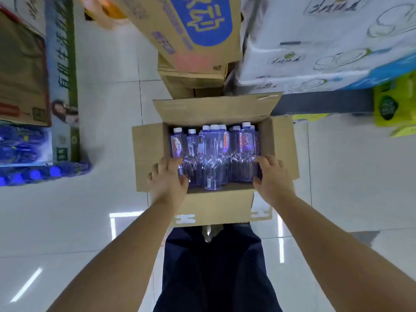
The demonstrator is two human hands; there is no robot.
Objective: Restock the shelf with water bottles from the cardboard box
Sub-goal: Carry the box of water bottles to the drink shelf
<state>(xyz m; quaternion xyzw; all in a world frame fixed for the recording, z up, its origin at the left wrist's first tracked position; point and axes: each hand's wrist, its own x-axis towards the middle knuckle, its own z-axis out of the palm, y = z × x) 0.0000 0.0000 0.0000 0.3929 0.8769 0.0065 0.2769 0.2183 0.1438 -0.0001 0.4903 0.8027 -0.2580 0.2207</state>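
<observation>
Left hand (167,179) and right hand (273,176) clasp the outer water bottles (213,154) in the cardboard box (146,152); lifted together, the middle ones could slip free

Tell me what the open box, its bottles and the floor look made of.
The cardboard box: plain brown corrugated-looking card, matte, creased flaps. The water bottles: clear plastic, probably, glossy with sharp glints and ribbed walls; white caps look opaque plastic. The floor: large pale tiles, likely glazed ceramic, glossy, mirroring ceiling lights, with thin grout lines.
</observation>
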